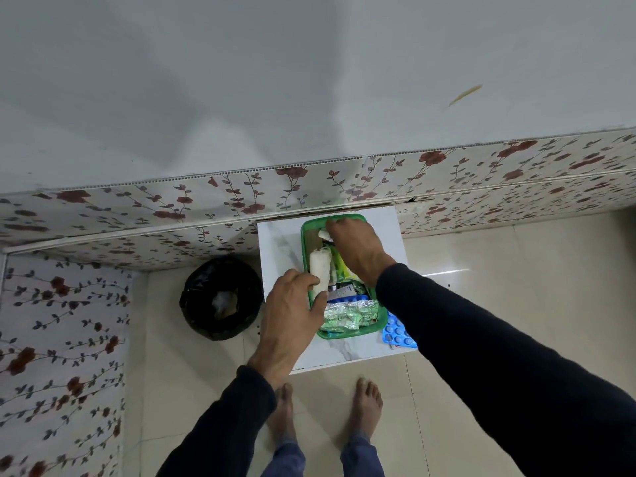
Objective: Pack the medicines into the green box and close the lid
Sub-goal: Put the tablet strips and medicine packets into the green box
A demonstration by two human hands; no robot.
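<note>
The green box (pixel 351 333) stands open on a small white table (pixel 278 242), filled with medicines: silver blister strips (pixel 351 316), a white gauze roll (pixel 319 268) and small packets. My left hand (pixel 292 311) grips the box's left rim beside the gauze roll. My right hand (pixel 354 251) reaches into the far end of the box, fingers curled on a white item (pixel 324 235) there. A blue blister pack (pixel 398 333) lies on the table outside the box, at its near right corner. I see no lid.
A black-lined waste bin (pixel 220 297) stands on the floor left of the table. The table is pushed against a flowered wall panel (pixel 241 197). My bare feet (pixel 323 407) stand on beige tiles just in front of the table.
</note>
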